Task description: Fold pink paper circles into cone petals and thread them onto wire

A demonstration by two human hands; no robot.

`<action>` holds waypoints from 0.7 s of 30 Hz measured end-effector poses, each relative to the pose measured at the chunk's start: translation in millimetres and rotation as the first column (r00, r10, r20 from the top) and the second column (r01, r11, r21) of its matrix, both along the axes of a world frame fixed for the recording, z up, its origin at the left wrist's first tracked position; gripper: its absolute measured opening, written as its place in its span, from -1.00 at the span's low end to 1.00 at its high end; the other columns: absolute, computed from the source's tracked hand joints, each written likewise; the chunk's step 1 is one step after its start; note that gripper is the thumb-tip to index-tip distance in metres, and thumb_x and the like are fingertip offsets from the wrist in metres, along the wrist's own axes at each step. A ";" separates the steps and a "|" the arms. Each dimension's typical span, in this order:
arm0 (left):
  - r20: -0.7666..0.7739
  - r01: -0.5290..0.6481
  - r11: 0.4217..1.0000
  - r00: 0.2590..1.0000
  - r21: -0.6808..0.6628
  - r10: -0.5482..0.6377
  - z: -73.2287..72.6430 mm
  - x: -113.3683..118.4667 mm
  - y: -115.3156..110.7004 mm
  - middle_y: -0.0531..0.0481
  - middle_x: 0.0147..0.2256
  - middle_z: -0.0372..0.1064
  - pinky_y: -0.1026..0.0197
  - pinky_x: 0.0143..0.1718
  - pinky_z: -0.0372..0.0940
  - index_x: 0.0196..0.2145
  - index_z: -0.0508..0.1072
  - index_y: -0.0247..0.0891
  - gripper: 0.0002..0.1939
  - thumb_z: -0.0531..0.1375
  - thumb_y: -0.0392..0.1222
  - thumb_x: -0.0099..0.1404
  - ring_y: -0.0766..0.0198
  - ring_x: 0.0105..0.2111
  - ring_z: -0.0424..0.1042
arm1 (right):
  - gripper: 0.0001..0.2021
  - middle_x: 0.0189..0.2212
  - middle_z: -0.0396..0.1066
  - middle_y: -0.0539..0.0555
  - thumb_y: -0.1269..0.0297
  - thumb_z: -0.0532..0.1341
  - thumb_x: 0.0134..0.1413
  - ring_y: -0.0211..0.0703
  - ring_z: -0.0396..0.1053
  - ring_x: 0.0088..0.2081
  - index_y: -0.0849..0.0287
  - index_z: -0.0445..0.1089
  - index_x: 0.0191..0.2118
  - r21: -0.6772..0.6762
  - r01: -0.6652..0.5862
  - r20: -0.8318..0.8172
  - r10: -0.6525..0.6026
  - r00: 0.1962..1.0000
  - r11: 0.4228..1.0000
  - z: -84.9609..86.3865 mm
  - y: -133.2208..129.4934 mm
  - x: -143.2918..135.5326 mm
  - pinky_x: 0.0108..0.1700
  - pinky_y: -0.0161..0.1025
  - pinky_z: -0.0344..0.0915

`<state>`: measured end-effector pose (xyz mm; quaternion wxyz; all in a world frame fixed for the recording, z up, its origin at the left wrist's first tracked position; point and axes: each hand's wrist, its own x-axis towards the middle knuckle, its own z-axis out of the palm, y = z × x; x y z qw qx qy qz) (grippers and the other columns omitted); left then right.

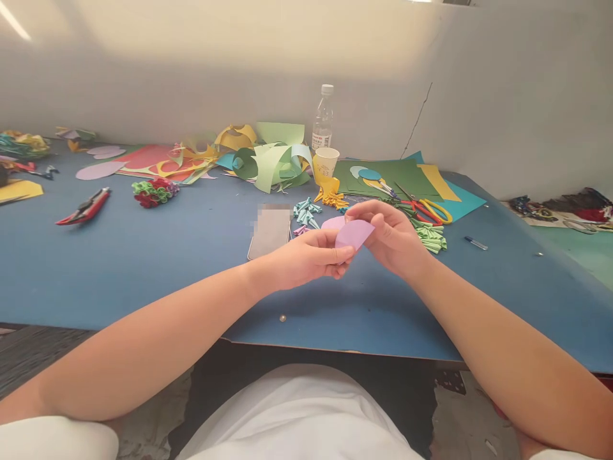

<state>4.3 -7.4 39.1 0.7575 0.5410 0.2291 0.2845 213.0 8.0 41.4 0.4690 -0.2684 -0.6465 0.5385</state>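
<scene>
A piece of purple paper [353,239] with a curved edge is held up above the blue table between my two hands. My left hand [313,259] pinches its lower left part, thumb on top. The fingers of my right hand [390,233] close on its upper right corner. Another purple paper piece [334,223] shows just behind it. Beyond my hands lie small rolled paper cones in blue [307,211], yellow [332,197] and green [431,236]. A phone [271,233] lies to the left of my left hand.
Scissors [433,211] with red and yellow handles lie beyond my right hand. A paper cup [325,163] and a bottle [324,118] stand at the back, beside paper scraps [272,160]. A red tool [86,206] and a paper flower bunch [153,191] are left, a pen [476,243] right.
</scene>
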 end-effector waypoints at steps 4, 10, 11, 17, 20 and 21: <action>0.090 -0.004 0.994 0.996 -0.111 0.014 -4.0 2.9 -1.0 0.08 -0.34 0.27 0.26 -0.32 0.25 -0.23 0.54 -0.26 -0.78 0.42 -0.09 0.29 0.43 -0.41 0.31 | -0.57 -0.34 0.44 0.04 -0.23 0.41 0.07 -0.11 0.38 -0.36 -0.04 0.57 -0.09 0.015 0.010 -0.026 -0.010 1.000 1.000 -1.4 -0.7 -0.8 -0.32 -0.13 0.40; 0.122 -0.087 0.983 0.987 -0.159 0.107 -14.4 4.6 0.1 0.11 -0.30 0.36 0.27 -0.25 0.29 -0.06 0.47 -0.18 -0.65 0.45 -0.16 0.27 0.48 -0.41 0.38 | -0.72 -0.45 0.45 -0.02 0.05 0.54 0.01 -0.21 0.34 -0.44 0.01 0.64 -0.17 0.034 0.145 -0.030 -0.144 0.989 0.989 -6.0 4.8 -2.8 -0.36 -0.20 0.33; 0.117 -0.112 0.982 0.985 -0.152 0.130 -15.4 4.7 0.4 0.11 -0.29 0.39 0.25 -0.22 0.30 -0.02 0.45 -0.16 -0.60 0.46 -0.15 0.26 0.47 -0.40 0.40 | -0.72 -0.46 0.45 -0.02 0.06 0.55 -0.01 -0.21 0.35 -0.44 0.02 0.64 -0.19 0.028 0.179 -0.028 -0.178 0.984 0.983 -6.5 5.7 -3.7 -0.36 -0.21 0.33; 0.060 -0.269 0.962 0.961 -0.053 0.272 -15.9 4.5 1.2 -0.01 -0.17 0.56 0.08 -0.02 0.36 0.06 0.42 -0.16 -0.49 0.48 -0.15 0.22 0.30 -0.24 0.53 | -0.66 -0.53 0.46 -0.02 0.04 0.60 -0.14 -0.25 0.33 -0.48 0.12 0.53 -0.45 -0.013 0.352 0.004 -0.352 0.936 0.936 -5.7 7.6 -8.3 -0.38 -0.24 0.34; 0.028 -0.329 0.943 0.944 0.037 0.328 -11.9 2.8 1.5 -0.10 -0.11 0.57 0.04 0.01 0.37 -0.02 0.46 -0.21 -0.58 0.48 -0.16 0.22 0.19 -0.12 0.55 | -0.60 -0.58 0.40 -0.02 -0.03 0.57 -0.10 -0.25 0.31 -0.49 0.14 0.47 -0.51 -0.005 0.371 0.032 -0.370 0.928 0.929 -5.7 7.3 -8.6 -0.39 -0.24 0.31; 0.017 -0.346 0.935 0.938 0.075 0.346 -10.0 1.9 1.6 -0.11 -0.09 0.57 0.03 0.01 0.38 -0.05 0.47 -0.22 -0.61 0.47 -0.16 0.23 0.16 -0.09 0.55 | -0.59 -0.59 0.39 -0.02 -0.05 0.56 -0.08 -0.26 0.29 -0.50 0.14 0.45 -0.52 -0.008 0.374 0.034 -0.373 0.927 0.927 -6.0 7.4 -8.6 -0.42 -0.25 0.28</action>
